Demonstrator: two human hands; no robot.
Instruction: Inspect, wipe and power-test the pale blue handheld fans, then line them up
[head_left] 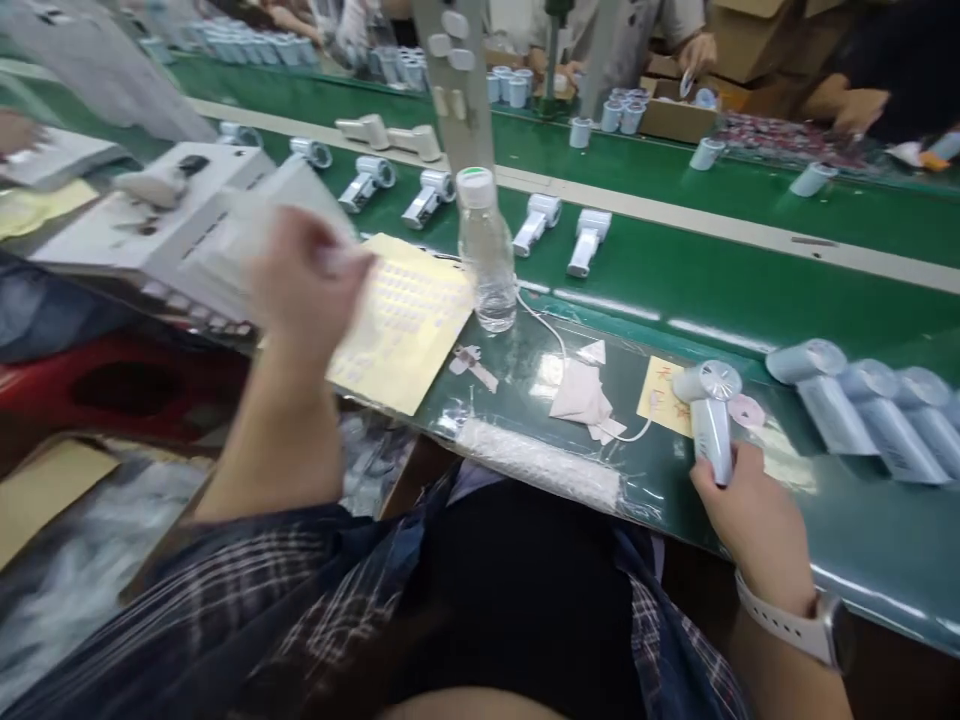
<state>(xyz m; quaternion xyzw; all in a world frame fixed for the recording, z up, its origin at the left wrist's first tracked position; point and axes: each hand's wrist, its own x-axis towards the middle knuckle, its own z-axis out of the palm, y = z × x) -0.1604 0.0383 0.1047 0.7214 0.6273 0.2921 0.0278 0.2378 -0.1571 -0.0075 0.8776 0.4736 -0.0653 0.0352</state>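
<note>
The right hand (pixel 757 510) held the near end of a pale device (pixel 711 435), thumb pressed on its left side and fingers on its right. The device lay just beyond that grip, over the table (pixel 885 540). Its handle, the long axis, ran almost straight away from the hand, leaning slightly left at the far end. There the head (pixel 694 382) sat crosswise, its ribbed round face turned to the right. Whether the device rested on the table or hung just above could not be told.

Beyond and left of the grip, a yellow note (pixel 664 385) with red writing lay partly behind the head; a pink disc (pixel 747 411) lay just beside the head on the right. Farther right of the grip stretched a row of pale units (pixel 892 430), heads at the far end, handles slanting nearer and rightward. Left of the grip were pink scraps (pixel 581 390), a thin cable (pixel 551 330) and, near the table edge, a white bubbly strip (pixel 540 462).

The left hand (pixel 307 280), well left of the grip, was blurred, fingers curled in beside a white blurred item (pixel 232 240); whether it pinched anything could not be told. Just right of it lay a yellow sheet (pixel 412 325), and past that stood a bottle (pixel 486 250), upright.
</note>
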